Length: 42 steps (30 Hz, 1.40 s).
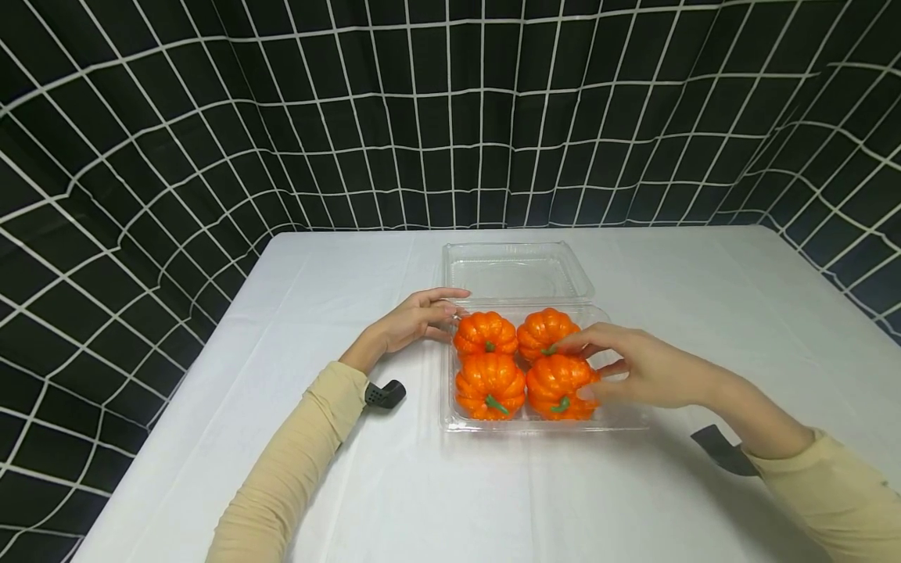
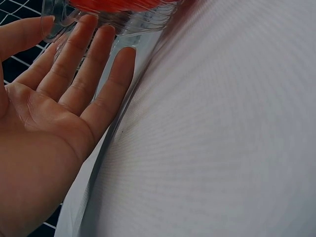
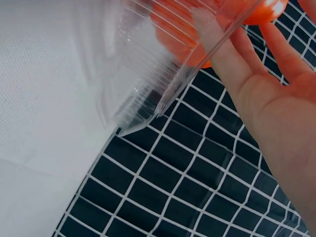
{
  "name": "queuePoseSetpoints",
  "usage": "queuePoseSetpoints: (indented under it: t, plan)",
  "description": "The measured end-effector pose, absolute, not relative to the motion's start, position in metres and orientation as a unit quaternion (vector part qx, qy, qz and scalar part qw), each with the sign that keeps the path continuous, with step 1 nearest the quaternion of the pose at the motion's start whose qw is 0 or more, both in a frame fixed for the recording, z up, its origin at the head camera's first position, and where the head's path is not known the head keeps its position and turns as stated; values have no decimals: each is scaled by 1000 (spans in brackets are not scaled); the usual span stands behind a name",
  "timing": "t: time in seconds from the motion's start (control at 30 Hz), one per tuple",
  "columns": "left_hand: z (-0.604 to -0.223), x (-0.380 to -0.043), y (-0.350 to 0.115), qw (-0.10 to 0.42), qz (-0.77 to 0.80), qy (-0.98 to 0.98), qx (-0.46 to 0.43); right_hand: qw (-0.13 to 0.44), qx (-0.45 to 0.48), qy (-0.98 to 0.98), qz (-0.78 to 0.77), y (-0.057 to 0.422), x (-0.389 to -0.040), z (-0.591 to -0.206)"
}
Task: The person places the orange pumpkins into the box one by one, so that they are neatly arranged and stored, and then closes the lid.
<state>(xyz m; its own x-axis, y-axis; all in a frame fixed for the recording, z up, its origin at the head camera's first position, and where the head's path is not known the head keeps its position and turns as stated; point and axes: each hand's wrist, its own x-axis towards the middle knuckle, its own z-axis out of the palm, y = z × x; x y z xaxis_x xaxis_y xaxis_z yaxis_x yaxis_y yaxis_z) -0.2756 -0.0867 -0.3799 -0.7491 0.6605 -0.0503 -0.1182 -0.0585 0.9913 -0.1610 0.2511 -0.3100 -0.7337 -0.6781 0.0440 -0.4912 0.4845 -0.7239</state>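
Several orange toy pumpkins with green stems sit in two rows inside a clear plastic clamshell box [image 1: 549, 426]. My right hand [image 1: 644, 367] reaches over the box's right wall, fingers and thumb curved around the front right pumpkin [image 1: 556, 383]. The right wrist view shows that hand [image 3: 281, 108] partly behind the clear wall, against the orange surface. At the box's left side is my left hand [image 1: 415, 319], beside the back left pumpkin [image 1: 484, 332]. Its fingers [image 2: 94, 74] are nearly straight and touch the plastic wall in the left wrist view. The front left pumpkin [image 1: 490, 385] and back right pumpkin [image 1: 545, 330] stand alongside.
The box's transparent lid [image 1: 517, 270] lies folded back behind the base. A white cloth covers the table [image 1: 352, 485]. Black curtains with a white grid [image 1: 450, 117] hang behind and at both sides. Dark wrist devices [image 1: 385, 394] show by both sleeves.
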Motion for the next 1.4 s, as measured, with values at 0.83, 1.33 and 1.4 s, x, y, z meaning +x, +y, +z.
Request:
queuePoseSetpoints:
  t: [0.83, 1.33, 1.4]
  plan:
    - [-380, -277, -86, 271, 690, 639, 205, 136, -50, 676, -722, 281, -205, -308]
    - [-378, -279, -87, 260, 711, 629, 177, 168, 55, 664, -727, 293, -227, -322]
    - [-378, -279, -87, 257, 713, 629, 175, 179, 59, 655, -732, 293, -229, -325]
